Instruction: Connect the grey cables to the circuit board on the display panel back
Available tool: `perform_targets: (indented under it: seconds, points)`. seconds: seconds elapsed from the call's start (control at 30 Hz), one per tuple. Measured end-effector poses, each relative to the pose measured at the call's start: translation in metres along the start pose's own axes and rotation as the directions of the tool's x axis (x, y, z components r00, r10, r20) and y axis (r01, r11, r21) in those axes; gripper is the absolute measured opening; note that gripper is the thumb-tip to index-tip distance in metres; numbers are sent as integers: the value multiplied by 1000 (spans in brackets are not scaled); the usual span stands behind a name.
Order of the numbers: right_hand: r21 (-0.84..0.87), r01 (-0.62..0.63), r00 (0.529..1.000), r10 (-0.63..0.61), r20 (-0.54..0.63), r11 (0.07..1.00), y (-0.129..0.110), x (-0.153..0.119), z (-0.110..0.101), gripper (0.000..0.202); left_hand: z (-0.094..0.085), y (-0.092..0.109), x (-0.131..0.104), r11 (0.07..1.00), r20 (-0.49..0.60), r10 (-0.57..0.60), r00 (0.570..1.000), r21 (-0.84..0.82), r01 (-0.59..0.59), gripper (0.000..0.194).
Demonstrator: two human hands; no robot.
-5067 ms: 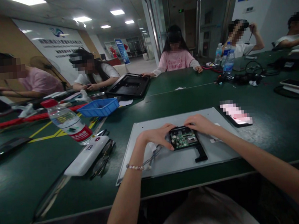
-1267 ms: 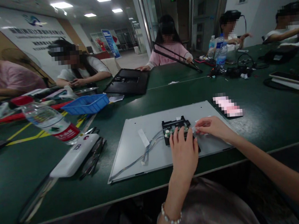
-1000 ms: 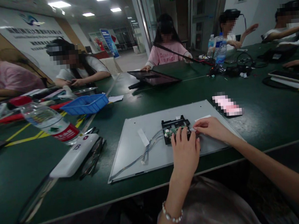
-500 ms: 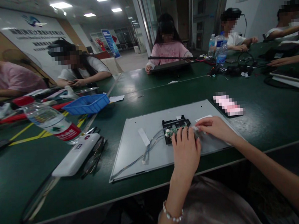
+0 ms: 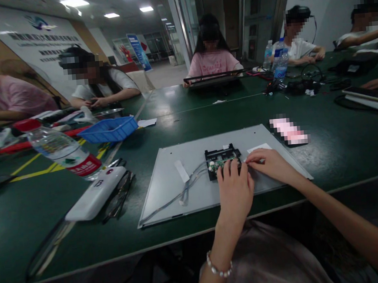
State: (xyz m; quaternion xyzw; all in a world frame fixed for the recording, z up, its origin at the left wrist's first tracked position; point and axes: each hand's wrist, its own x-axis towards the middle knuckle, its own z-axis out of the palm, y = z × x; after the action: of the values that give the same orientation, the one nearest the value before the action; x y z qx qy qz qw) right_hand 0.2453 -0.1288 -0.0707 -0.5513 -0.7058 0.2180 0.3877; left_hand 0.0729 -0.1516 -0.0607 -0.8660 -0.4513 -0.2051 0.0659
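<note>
A black plastic frame (image 5: 213, 174) with a green circuit board (image 5: 222, 164) lies on a flat grey panel (image 5: 166, 182). Over its near right part rests my left hand (image 5: 236, 188), fingers slightly apart and laid on the board and frame. My right hand (image 5: 271, 164) is closed in a pinch at the frame's right edge. What sits between its fingertips is too small and covered to make out. Grey cables (image 5: 192, 178) run from the frame's left side across the panel, with a loose plug (image 5: 182, 202) near its front. A white strip (image 5: 181, 171) lies beside them.
Left of the panel are a white power bank (image 5: 96, 194), eyeglasses (image 5: 119, 197), a tilted water bottle (image 5: 65, 151) and a blue tray (image 5: 111, 130). A phone (image 5: 289, 131) lies at the right. Other people sit around the green table (image 5: 187, 115); one opposite holds a dark panel (image 5: 215, 79).
My right hand has moved slightly left, its fingertips now against the frame's edge; the whitish bit seen there before is mostly hidden. My left hand stays in place. The person opposite has tilted their panel.
</note>
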Motion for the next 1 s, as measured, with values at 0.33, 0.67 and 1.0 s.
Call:
perform_targets:
  seconds: [0.33,0.67,1.0]
  points:
    - [-249,103,995,-97,35,963,-1,-13,6,32,-1,1,1,1000,14,-18,1000,2,18,31]
    - [-419,137,984,-75,160,897,-7,-35,12,48,1,2,2,1000,19,-14,1000,-5,15,34]
    - [-394,129,991,-109,72,910,-6,-36,17,45,-3,3,2,996,9,-36,999,-84,37,34]
